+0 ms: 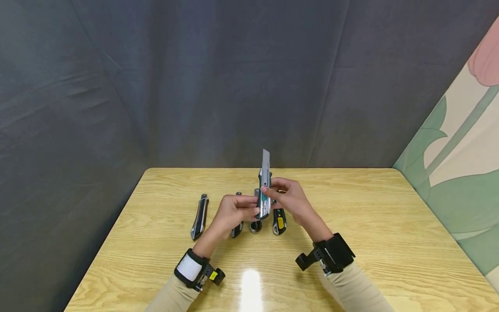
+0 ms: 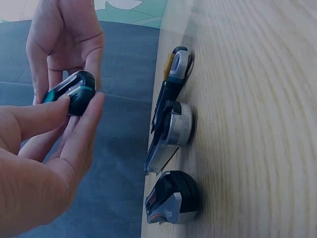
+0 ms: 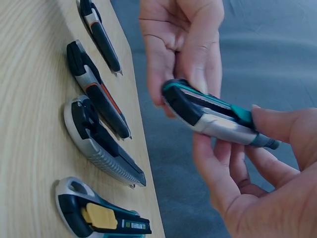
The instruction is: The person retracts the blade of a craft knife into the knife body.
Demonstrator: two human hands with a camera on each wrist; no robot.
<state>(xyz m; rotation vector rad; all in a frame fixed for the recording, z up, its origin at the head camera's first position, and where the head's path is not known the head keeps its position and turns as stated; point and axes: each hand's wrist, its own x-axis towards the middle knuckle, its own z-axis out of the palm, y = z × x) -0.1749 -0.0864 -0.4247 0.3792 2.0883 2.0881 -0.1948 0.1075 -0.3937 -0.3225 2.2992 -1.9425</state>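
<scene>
A silver utility knife [image 1: 265, 182] with black and green parts is held up above the table, its blade extended and pointing away. My left hand [image 1: 236, 209] pinches its rear end between thumb and fingers. Farther forward, my right hand [image 1: 289, 197] grips the body, the thumb on the green slider [image 3: 241, 117] in the right wrist view. Behind and below the hands lie several other utility knives: one with a yellow slider [image 1: 280, 222], a grey one [image 3: 106, 144], and one with an orange line [image 3: 99, 91], partly hidden by the left hand in the head view.
Another black and silver utility knife [image 1: 200, 216] lies apart to the left on the wooden table [image 1: 390, 225]. A dark curtain [image 1: 241, 86] hangs behind the table's far edge. At the right stands a panel with a painted flower [image 1: 464, 173].
</scene>
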